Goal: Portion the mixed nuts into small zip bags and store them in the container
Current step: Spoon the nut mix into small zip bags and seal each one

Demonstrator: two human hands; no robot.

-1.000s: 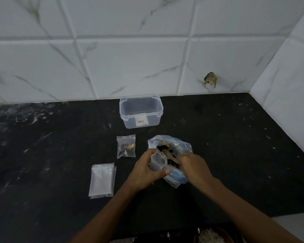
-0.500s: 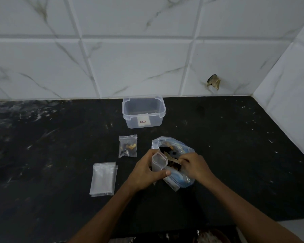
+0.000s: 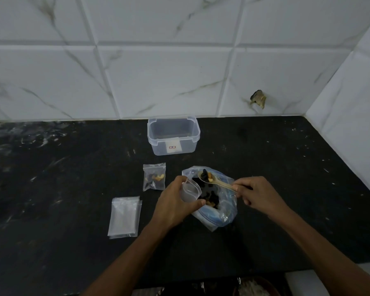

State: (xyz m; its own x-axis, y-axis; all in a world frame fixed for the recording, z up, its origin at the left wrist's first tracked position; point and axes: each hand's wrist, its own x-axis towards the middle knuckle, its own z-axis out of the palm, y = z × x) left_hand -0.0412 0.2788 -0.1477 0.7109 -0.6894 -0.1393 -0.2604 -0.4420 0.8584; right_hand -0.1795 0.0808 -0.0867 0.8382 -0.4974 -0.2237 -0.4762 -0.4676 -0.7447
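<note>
A large clear bag of mixed nuts [image 3: 223,205] lies open on the black counter. My left hand [image 3: 173,205] grips a small empty zip bag [image 3: 190,192], its mouth held open beside the large bag. My right hand [image 3: 256,194] holds a pale spoon [image 3: 214,181] by the handle; its bowl carries a few nuts above the large bag. A small zip bag filled with nuts [image 3: 154,177] lies to the left. Behind it stands the clear plastic container [image 3: 173,144], lidless and with nothing visible inside.
A stack of empty small zip bags [image 3: 124,217] lies at the left front. White marble-tiled walls close the back and the right side. A chipped hole [image 3: 258,99] marks the back wall. A bowl rim [image 3: 256,288] shows at the bottom edge.
My right hand has pulled back to the right and lifted the spoon out of the large bag with nuts on it. My left hand still holds the small bag open.
</note>
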